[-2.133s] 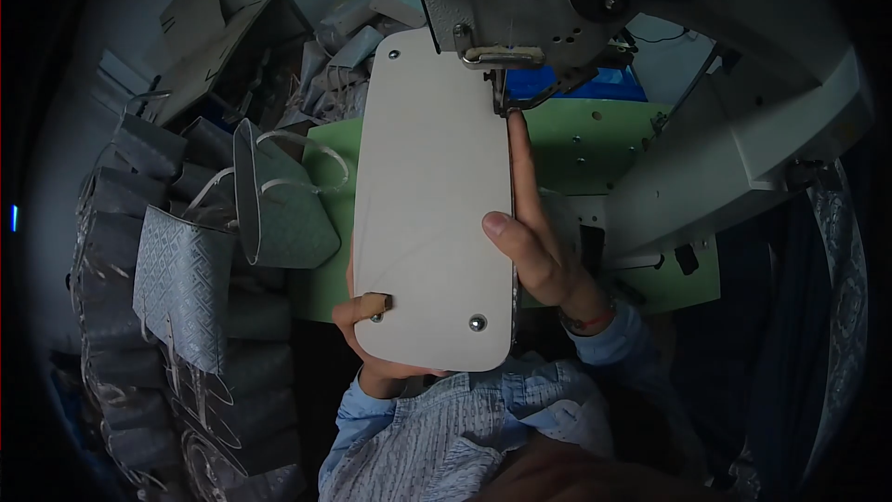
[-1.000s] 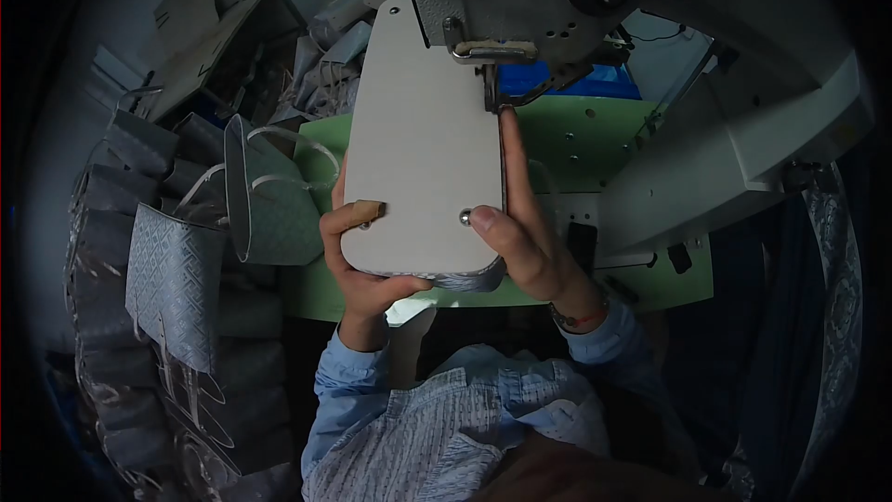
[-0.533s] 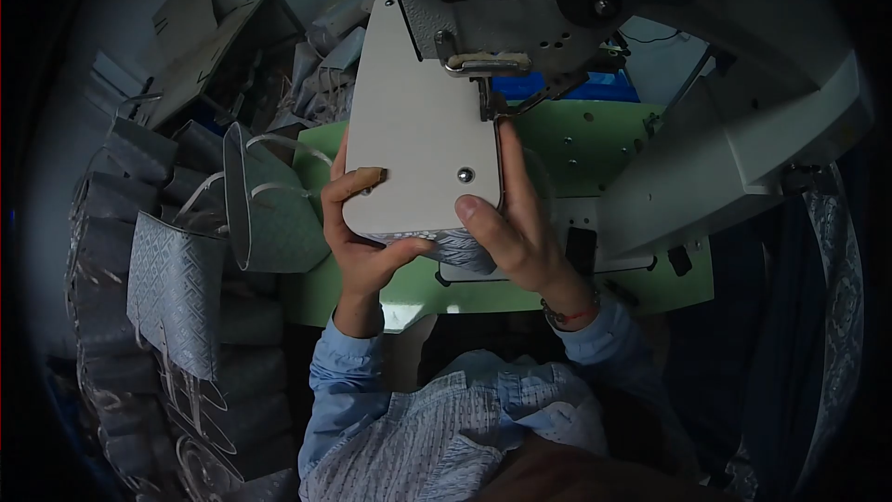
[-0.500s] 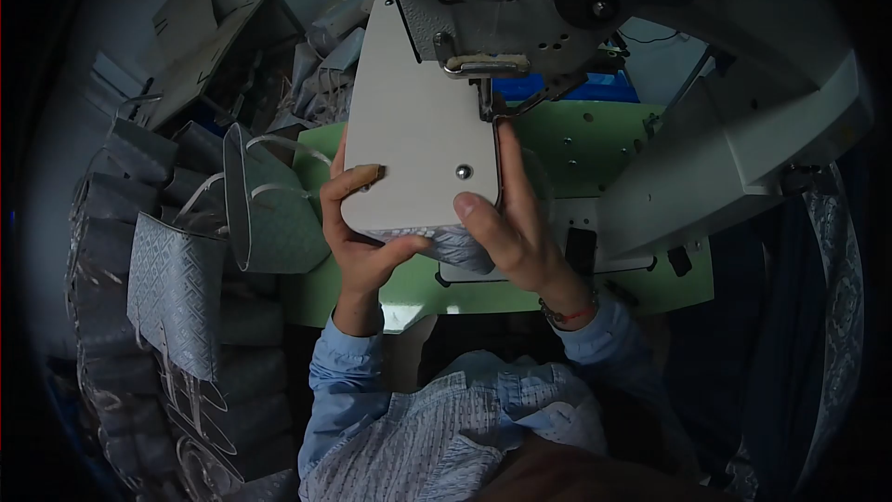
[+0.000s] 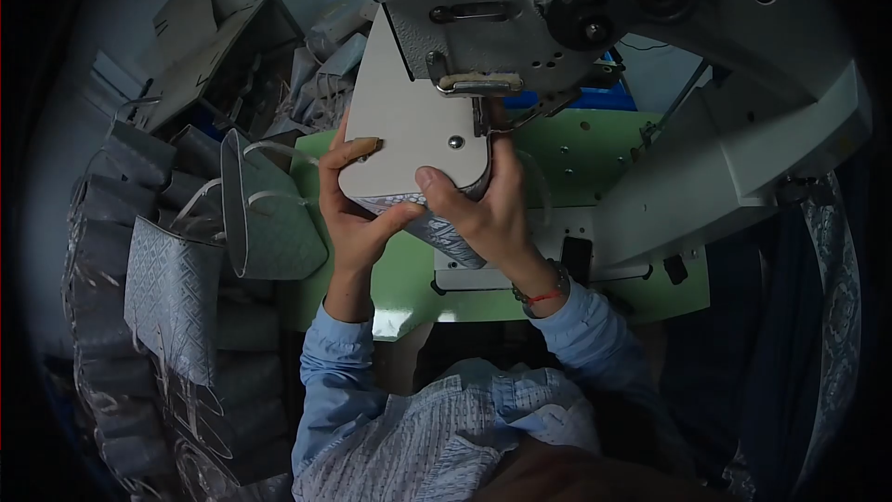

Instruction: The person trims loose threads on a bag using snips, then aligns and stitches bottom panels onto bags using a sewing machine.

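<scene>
A bag (image 5: pixel 423 135) with a flat, off-white panel faces up under the sewing machine head (image 5: pixel 478 37). A round metal stud shows near its front right corner, and its side below is grey and patterned. My left hand (image 5: pixel 348 214) grips the left edge and front corner, its thumb along the front edge; a tan cover wraps one fingertip. My right hand (image 5: pixel 478 209) holds the right side, thumb pressing on the front edge and fingers partly hidden behind. The panel's right edge lies at the presser foot (image 5: pixel 480 116); the needle point cannot be made out.
The green table (image 5: pixel 613 163) carries the machine, whose thick pale arm (image 5: pixel 706 158) curves on the right. Left stand a pale green bag (image 5: pixel 274 223) with handles, a patterned bag (image 5: pixel 177 293) and several stacked grey bags (image 5: pixel 107 344). A cardboard box (image 5: pixel 209 37) sits further back.
Both hands have pushed the bag further back under the machine head. My right thumb has shifted left along the front edge. The view has shifted slightly.
</scene>
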`<move>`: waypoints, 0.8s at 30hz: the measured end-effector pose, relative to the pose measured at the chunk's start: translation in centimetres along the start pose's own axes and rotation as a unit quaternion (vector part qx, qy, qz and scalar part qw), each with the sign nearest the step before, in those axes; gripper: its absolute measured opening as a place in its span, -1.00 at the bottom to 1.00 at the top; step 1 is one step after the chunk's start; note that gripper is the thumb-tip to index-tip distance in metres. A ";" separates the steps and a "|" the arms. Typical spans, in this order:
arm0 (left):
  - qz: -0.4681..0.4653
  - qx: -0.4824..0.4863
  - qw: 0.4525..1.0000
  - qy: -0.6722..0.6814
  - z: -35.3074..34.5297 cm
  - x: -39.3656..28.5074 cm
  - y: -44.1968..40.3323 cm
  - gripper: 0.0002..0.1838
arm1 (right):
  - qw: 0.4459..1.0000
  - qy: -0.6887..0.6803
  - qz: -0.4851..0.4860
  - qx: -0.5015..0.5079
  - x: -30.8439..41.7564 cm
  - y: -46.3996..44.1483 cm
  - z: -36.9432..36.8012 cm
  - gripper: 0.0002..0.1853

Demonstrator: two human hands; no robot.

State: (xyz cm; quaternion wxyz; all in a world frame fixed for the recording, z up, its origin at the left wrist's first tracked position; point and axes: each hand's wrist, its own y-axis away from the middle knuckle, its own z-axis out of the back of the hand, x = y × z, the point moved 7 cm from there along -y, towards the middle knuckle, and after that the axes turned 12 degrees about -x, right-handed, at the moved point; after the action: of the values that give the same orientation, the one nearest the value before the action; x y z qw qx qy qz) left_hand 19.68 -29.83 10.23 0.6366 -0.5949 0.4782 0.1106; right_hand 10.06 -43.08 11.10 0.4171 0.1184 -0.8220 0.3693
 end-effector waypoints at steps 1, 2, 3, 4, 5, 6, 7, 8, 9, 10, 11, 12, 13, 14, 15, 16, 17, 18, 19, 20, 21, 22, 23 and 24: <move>0.009 -0.003 1.000 0.002 0.1 0.2 -0.1 -0.13 | 1.000 0.000 0.000 0.001 0.0 -0.1 -0.1 -0.30; 0.008 -0.003 1.000 0.003 0.1 0.3 -0.3 -0.13 | 1.000 0.000 0.001 -0.005 0.0 -0.2 -0.1 -0.31; 0.002 0.001 1.000 0.002 0.0 0.3 -0.4 -0.14 | 1.000 0.000 0.000 -0.012 0.0 -0.3 0.0 -0.32; -0.005 0.005 1.000 0.002 -0.1 0.3 -0.6 -0.15 | 1.000 0.000 0.001 -0.011 -0.1 -0.4 0.0 -0.32; -0.004 0.003 1.000 0.001 -0.1 0.4 -0.6 -0.15 | 1.000 0.026 0.001 -0.009 -0.3 -0.4 0.1 -0.34; -0.001 0.004 1.000 0.001 -0.1 0.5 -0.7 -0.15 | 0.999 0.052 0.001 -0.008 -0.6 -0.4 0.2 -0.36; 0.001 0.003 1.000 0.001 -0.1 0.6 -0.7 -0.16 | 0.999 0.052 0.000 -0.006 -0.8 -0.5 0.2 -0.36; 0.003 0.002 1.000 0.000 -0.1 0.6 -0.8 -0.16 | 0.998 0.057 -0.003 -0.001 -1.0 -0.6 0.2 -0.39; -0.001 0.001 1.000 -0.004 -0.2 0.6 -0.9 -0.16 | 0.998 0.061 -0.005 0.004 -1.2 -0.7 0.1 -0.42; -0.002 0.000 1.000 -0.006 -0.3 0.6 -0.8 -0.16 | 0.998 0.061 -0.006 0.005 -1.1 -0.8 0.0 -0.42; -0.002 -0.001 1.000 -0.008 -0.3 0.6 -0.8 -0.17 | 0.999 0.031 0.005 -0.004 -0.6 -0.9 -0.2 -0.44; -0.001 -0.004 1.000 -0.010 -0.2 0.6 -0.9 -0.17 | 1.000 0.001 0.017 -0.013 -0.2 -1.1 -0.3 -0.45; 0.001 -0.008 1.000 -0.012 -0.2 0.7 -0.8 -0.17 | 1.000 0.002 0.015 -0.011 -0.2 -1.2 -0.2 -0.45; 0.004 -0.011 1.000 -0.013 -0.3 0.7 -0.7 -0.17 | 1.000 0.011 0.009 0.000 -0.3 -1.3 -0.2 -0.46; 0.000 -0.024 1.000 -0.013 -0.4 0.6 -0.6 -0.16 | 1.000 0.020 0.004 0.010 -0.4 -1.4 -0.2 -0.46; -0.005 -0.038 0.999 -0.012 -0.4 0.6 -0.6 -0.16 | 1.000 0.020 0.003 0.011 -0.5 -1.5 -0.1 -0.46; -0.003 -0.039 0.999 -0.012 -0.4 0.7 -0.5 -0.16 | 0.999 0.038 -0.008 0.023 -0.9 -1.5 0.0 -0.47; -0.004 -0.044 0.999 -0.012 -0.4 0.7 -0.3 -0.16 | 0.998 0.056 -0.020 0.035 -1.3 -1.5 0.0 -0.49; -0.008 -0.049 0.999 -0.011 -0.4 0.7 -0.3 -0.17 | 0.998 0.056 -0.020 0.037 -1.3 -1.7 0.0 -0.49; -0.008 -0.051 0.999 -0.011 -0.5 0.5 -0.1 -0.17 | 0.999 0.032 -0.014 0.031 -1.2 -1.9 0.0 -0.51; 0.005 -0.054 0.998 -0.009 -0.6 0.3 0.3 -0.19 | 1.000 0.008 -0.010 0.025 -1.1 -1.9 0.0 -0.53; 0.017 -0.057 0.998 -0.007 -0.7 0.1 0.7 -0.20 | 1.000 0.007 -0.012 0.025 -0.8 -1.9 0.2 -0.53; 0.017 -0.057 0.998 -0.008 -0.8 0.0 1.0 -0.20 | 0.998 0.005 -0.033 0.045 -0.5 -2.1 0.1 -0.48; 0.014 -0.071 0.997 -0.021 -0.7 -0.1 1.4 -0.20 | 0.996 0.004 -0.055 0.065 -0.5 -2.0 0.0 -0.43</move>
State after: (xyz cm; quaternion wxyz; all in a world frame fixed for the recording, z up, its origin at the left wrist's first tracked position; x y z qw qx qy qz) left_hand 18.27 -30.04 9.51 0.6011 -0.6293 0.4638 0.1660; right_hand 11.39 -44.55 11.72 0.4319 0.1889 -0.7867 0.3985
